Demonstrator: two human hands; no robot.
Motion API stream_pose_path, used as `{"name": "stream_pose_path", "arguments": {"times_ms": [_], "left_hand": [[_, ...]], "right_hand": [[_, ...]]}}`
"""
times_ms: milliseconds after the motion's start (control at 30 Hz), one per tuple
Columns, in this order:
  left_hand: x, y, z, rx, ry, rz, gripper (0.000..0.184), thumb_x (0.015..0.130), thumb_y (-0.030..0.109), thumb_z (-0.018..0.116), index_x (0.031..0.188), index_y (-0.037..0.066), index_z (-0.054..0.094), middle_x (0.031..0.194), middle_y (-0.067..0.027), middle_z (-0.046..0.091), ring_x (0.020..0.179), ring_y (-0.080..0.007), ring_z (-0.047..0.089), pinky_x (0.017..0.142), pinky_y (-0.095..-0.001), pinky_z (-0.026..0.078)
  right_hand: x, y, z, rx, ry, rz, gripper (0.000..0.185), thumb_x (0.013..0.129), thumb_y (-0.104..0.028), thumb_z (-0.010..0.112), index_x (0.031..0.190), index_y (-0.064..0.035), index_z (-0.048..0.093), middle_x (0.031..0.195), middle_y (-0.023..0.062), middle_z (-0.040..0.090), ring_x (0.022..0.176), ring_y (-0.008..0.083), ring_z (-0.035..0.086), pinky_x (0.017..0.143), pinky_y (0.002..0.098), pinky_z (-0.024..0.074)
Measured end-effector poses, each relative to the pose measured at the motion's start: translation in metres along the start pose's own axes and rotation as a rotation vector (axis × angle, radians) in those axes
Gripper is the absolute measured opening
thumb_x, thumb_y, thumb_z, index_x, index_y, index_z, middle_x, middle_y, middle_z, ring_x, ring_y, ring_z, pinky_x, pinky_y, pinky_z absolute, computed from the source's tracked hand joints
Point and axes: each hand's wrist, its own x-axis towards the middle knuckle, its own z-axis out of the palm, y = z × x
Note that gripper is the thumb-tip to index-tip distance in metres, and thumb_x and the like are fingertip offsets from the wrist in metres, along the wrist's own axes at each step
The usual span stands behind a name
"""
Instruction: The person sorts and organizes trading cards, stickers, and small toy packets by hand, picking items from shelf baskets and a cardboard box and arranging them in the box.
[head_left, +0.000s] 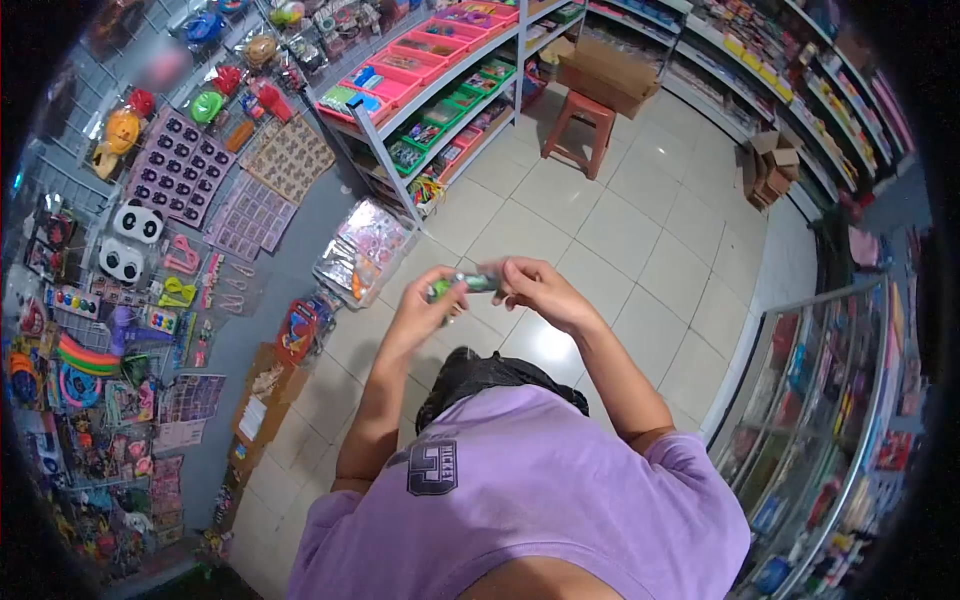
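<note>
In front of my chest I hold a small tube-like item (478, 283), bright green at its left end and greyish and dark toward the right. Its exact kind is blurred. My left hand (425, 308) is closed around the green end. Thumb and fingers of my right hand (542, 292) pinch at the dark end, slightly smeared by motion. Both hands are above the tiled floor, with a black bundle (462, 382) just below them, against my body.
Packaged toys hang on a wire rack (150, 330) at left. Shelves with pink trays (410, 65) stand ahead, beside a clear-wrapped pack (362, 250) on the floor. A brown stool (583, 130) bears a cardboard box (607, 78). At right is a glass display case (800, 400).
</note>
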Motion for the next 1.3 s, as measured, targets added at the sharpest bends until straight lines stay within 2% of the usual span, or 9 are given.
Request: {"name": "stream_pose_path", "arguments": {"times_ms": [167,300,433,633,800,967,1033,1200,1300], "left_hand": [[0.108,0.018,-0.024,-0.041,0.117,0.045,0.021,0.091,0.026,0.061,0.098,0.006,0.059,0.070,-0.0007,0.062,0.060,-0.0037,0.054,0.050,-0.0168,0.038],[0.212,0.052,-0.039,0.071,-0.045,0.008,0.023,0.089,0.026,0.064,0.097,0.005,0.060,0.071,-0.0004,0.063,0.063,-0.0042,0.056,0.052,-0.0175,0.040],[0.324,0.073,-0.054,0.118,-0.140,0.146,0.020,0.088,0.025,0.064,0.095,0.007,0.060,0.075,-0.0028,0.066,0.063,-0.0047,0.057,0.051,-0.0190,0.041],[0.441,0.097,-0.078,0.084,-0.134,0.053,0.023,0.089,0.025,0.062,0.098,0.004,0.059,0.084,-0.0046,0.065,0.071,-0.0114,0.066,0.057,-0.0223,0.046],[0.475,0.091,-0.124,-0.286,0.139,-0.109,0.033,0.094,0.030,0.055,0.113,0.004,0.054,0.103,-0.0104,0.063,0.080,-0.0154,0.065,0.062,-0.0236,0.048],[0.481,0.035,-0.160,-0.405,0.587,-0.054,0.044,0.097,0.040,0.044,0.123,0.005,0.049,0.110,-0.0094,0.063,0.096,-0.0175,0.060,0.076,-0.0283,0.049],[0.480,0.003,-0.164,-0.329,0.732,-0.056,0.047,0.097,0.041,0.042,0.124,0.003,0.047,0.112,-0.0107,0.063,0.100,-0.0183,0.059,0.079,-0.0295,0.048],[0.489,-0.070,-0.165,-0.609,0.964,-0.101,0.045,0.098,0.035,0.045,0.125,-0.001,0.045,0.115,-0.0113,0.062,0.095,-0.0170,0.057,0.083,-0.0288,0.047],[0.507,-0.084,-0.170,-0.806,1.084,-0.163,0.044,0.096,0.031,0.051,0.125,-0.001,0.046,0.118,-0.0124,0.059,0.096,-0.0175,0.055,0.080,-0.0295,0.048]], "right_hand": [[0.105,-0.032,-0.046,-0.483,0.035,-0.174,0.030,0.084,-0.011,0.068,0.111,-0.0014,0.059,0.090,0.0012,0.063,0.073,0.0071,0.057,0.064,0.0225,0.0467],[0.195,-0.040,-0.106,-0.475,0.202,-0.259,0.020,0.085,-0.013,0.066,0.099,0.0001,0.063,0.074,0.0037,0.065,0.062,0.0086,0.058,0.057,0.0239,0.0459],[0.258,-0.090,-0.155,-0.437,0.287,-0.136,0.017,0.087,-0.010,0.064,0.098,0.0037,0.062,0.073,0.0053,0.064,0.062,0.0102,0.058,0.056,0.0237,0.0460],[0.360,-0.115,-0.222,-0.396,0.309,-0.094,0.018,0.088,-0.012,0.062,0.099,0.0025,0.062,0.074,0.0046,0.063,0.062,0.0093,0.058,0.055,0.0224,0.0441],[0.460,-0.109,-0.259,-0.342,0.178,0.014,0.019,0.089,-0.015,0.062,0.101,-0.0003,0.062,0.076,0.0028,0.063,0.064,0.0086,0.058,0.055,0.0213,0.0417],[0.561,-0.091,-0.282,-0.418,-0.041,0.081,0.020,0.088,-0.019,0.065,0.099,-0.0026,0.063,0.082,0.0010,0.064,0.069,0.0068,0.056,0.062,0.0215,0.0423],[0.601,-0.054,-0.296,-0.447,-0.085,0.083,0.018,0.086,-0.019,0.067,0.097,-0.0041,0.065,0.082,0.0002,0.064,0.069,0.0065,0.054,0.066,0.0204,0.0424],[0.696,0.060,-0.310,-0.513,-0.278,0.221,0.017,0.083,-0.012,0.068,0.095,-0.0010,0.063,0.081,0.0075,0.066,0.073,0.0108,0.061,0.066,0.0239,0.0485],[0.746,0.148,-0.310,-0.693,-0.300,0.140,0.024,0.081,-0.018,0.071,0.095,-0.0018,0.063,0.082,0.0064,0.066,0.073,0.0111,0.060,0.068,0.0257,0.0480]]}}
